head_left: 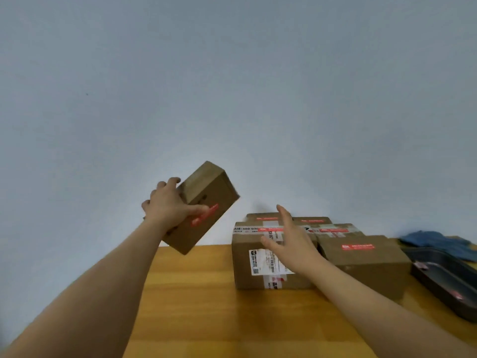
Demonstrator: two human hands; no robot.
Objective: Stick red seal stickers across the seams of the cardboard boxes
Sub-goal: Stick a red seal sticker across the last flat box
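At the centre left of the frame a small cardboard box (204, 205) is held tilted in the air above the wooden table (196, 306), well clear of its surface. It is gripped by the left hand (167, 205), whose fingers are curled over the far upper edge while the thumb is pressed along the near face. A red seal sticker (205, 215) is seen on that face, just beyond the thumb tip, so this box is judged already sealed; whether the sticker crosses a seam cannot be told through the blur. To the right of centre the right hand (289, 241) is held open, fingers straight and spread a little, nothing in it, in front of the stacked boxes (260, 264) in the lower right part of the frame. Each box top that shows there carries a red sticker: one on the front right box (361, 262), others on the tops behind it. The front left box bears a white shipping label on its side. Further right a dark tray (438, 277) is seen at the frame edge, with small red pieces, possibly spare stickers, lying in it, and a blue cloth (433, 241) behind it. Since no unsealed box is visible, the task is judged near its end, with the held box probably left to be set down.
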